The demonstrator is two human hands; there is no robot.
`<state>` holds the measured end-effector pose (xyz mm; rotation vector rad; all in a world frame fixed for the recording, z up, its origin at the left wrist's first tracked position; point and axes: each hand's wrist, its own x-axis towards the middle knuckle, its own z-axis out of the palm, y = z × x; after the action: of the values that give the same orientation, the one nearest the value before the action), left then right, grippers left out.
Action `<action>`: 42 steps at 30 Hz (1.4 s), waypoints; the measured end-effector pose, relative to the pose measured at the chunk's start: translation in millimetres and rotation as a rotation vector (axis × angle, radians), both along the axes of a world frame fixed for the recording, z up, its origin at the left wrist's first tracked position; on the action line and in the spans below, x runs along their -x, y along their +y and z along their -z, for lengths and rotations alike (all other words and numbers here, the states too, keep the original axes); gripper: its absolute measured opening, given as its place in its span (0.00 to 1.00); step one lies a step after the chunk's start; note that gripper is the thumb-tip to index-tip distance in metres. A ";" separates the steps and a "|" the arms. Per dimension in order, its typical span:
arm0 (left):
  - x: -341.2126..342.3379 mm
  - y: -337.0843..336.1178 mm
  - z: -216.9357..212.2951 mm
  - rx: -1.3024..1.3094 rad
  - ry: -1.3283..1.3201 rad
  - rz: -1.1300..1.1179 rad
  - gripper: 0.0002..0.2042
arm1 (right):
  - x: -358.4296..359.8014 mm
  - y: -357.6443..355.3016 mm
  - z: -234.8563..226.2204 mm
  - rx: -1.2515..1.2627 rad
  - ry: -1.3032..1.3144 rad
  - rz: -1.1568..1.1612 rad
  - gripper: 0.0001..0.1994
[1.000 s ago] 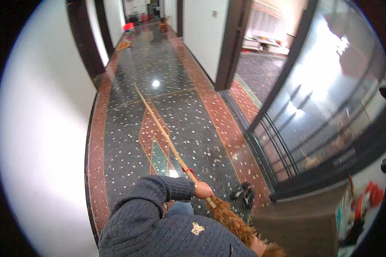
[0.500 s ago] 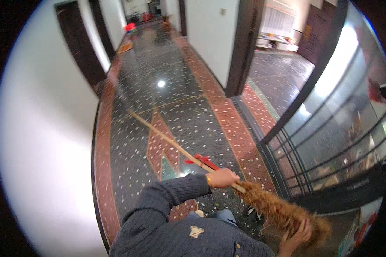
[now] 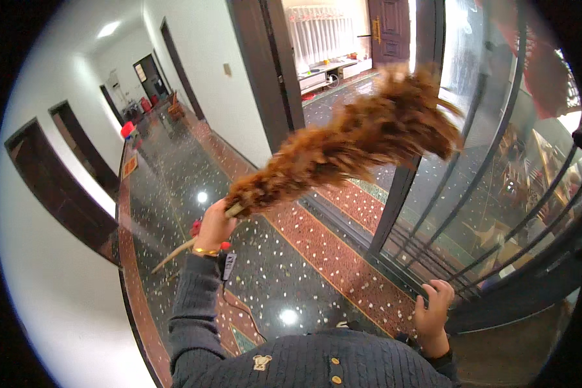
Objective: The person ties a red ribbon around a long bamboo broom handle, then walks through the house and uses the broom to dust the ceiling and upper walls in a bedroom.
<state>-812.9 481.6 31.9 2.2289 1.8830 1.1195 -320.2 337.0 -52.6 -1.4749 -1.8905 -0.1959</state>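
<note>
A feather duster (image 3: 349, 145) with long brown feathers is held up in front of me. My left hand (image 3: 216, 223) grips its pale wooden handle close to the feathers. The handle's thin end (image 3: 173, 253) sticks out behind the hand, low and to the left. A red tie (image 3: 196, 227) shows by the hand, partly hidden. The feathers rise to the right, with their tip before the doorway. My right hand (image 3: 433, 313) is off the duster, its fingers apart and curved, near the bottom of the barred glass door.
The dark door (image 3: 427, 278) with glass and bars stands close on my right. A white wall (image 3: 58, 278) runs along the left. The speckled floor (image 3: 252, 258) leads down a hallway to a red bucket (image 3: 128, 129). A small grey device (image 3: 229, 265) with a cord is by my left wrist.
My left hand has raised the duster and swung its feathers up from the lower right. My right hand has let go of the feathers. The view has tilted up and turned right.
</note>
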 end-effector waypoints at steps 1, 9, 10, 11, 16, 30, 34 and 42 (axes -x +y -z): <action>10.8 24.9 -1.4 0.024 -0.038 -0.014 0.15 | 6.6 32.2 -3.1 0.013 0.030 -0.038 0.15; 53.2 229.0 93.7 0.215 0.042 0.081 0.12 | 72.3 266.5 28.1 0.354 0.075 -0.455 0.13; 56.5 260.6 111.2 0.267 0.130 0.074 0.11 | 81.5 292.5 35.8 0.421 0.102 -0.492 0.13; 57.2 294.6 129.8 0.304 0.118 0.126 0.09 | 88.0 317.0 42.1 0.649 0.192 -0.489 0.14; 49.0 430.8 196.6 0.420 0.109 0.301 0.10 | 118.9 424.6 39.9 1.039 0.409 -0.468 0.17; -103.3 792.2 277.8 0.978 -0.280 0.473 0.14 | 65.6 765.1 29.0 0.821 0.796 -0.147 0.17; -136.8 884.2 261.2 1.137 -0.233 0.301 0.16 | -0.9 799.5 22.0 0.669 1.069 0.197 0.14; -235.2 1064.5 282.4 1.163 -0.363 0.162 0.22 | -115.5 923.7 42.5 0.596 1.143 0.449 0.12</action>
<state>-577.7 1546.1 -250.5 1.3470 1.5118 0.2025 -204.7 1260.7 -95.1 -1.7827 -0.6822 0.8989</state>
